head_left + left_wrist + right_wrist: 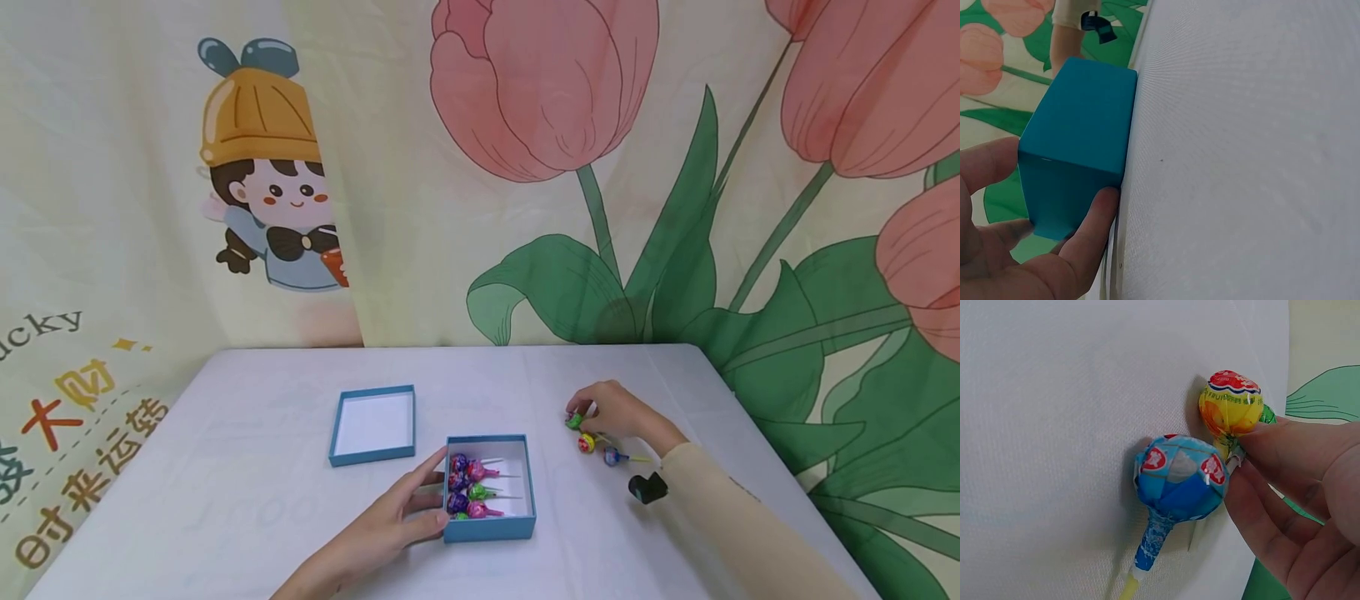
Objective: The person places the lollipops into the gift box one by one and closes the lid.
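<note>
My left hand (397,512) grips the left side of an open blue box (491,529), thumb at its near corner and fingers along the side. In the left wrist view, fingertips touch the blue box (1085,119). Several wrapped lollipops (477,472) lie inside, sticks toward the right. Off to the right, my right hand (618,410) pinches a green-wrapped lollipop (574,421); its head is mostly hidden in the right wrist view. Close beside the fingers lie a yellow-and-red lollipop (1232,406) and a blue lollipop (1182,478) with a yellow stick.
A blue-rimmed lid (372,457) lies with its white inside up, behind and left of the box. The white-covered table (225,500) ends at a printed curtain (405,208) with tulips. A black device (648,488) is at the right wrist.
</note>
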Tool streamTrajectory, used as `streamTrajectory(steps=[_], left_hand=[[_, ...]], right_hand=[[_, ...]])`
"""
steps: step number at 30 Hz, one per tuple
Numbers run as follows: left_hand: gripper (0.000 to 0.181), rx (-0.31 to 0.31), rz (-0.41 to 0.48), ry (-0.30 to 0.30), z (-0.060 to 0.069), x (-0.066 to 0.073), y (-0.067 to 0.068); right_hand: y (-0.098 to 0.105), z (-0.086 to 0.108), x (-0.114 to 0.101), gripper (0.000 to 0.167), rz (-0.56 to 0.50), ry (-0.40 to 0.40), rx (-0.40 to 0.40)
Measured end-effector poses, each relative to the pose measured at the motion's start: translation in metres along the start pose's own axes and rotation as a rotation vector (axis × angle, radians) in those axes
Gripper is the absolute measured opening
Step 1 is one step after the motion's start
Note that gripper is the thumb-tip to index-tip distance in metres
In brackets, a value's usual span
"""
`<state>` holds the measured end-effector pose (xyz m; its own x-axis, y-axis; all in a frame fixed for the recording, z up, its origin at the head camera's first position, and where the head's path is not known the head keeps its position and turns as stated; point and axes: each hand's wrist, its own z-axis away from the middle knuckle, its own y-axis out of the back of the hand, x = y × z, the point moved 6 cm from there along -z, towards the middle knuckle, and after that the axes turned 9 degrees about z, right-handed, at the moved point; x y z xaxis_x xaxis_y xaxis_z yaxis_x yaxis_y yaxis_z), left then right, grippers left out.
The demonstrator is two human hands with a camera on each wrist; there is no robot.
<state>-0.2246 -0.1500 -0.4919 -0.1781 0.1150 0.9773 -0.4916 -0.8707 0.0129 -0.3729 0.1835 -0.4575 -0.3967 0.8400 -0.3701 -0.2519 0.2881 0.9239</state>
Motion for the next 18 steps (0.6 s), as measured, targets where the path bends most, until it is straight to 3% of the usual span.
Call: streamTrajectory(steps=[18], left_hand=[[0.082,0.003,-0.008,-0.016,0.0004,0.0009,-0.0007]], right_hand=[[0.0100,-0.0007,-0.0081,0.027,0.022,0.039,0.050]])
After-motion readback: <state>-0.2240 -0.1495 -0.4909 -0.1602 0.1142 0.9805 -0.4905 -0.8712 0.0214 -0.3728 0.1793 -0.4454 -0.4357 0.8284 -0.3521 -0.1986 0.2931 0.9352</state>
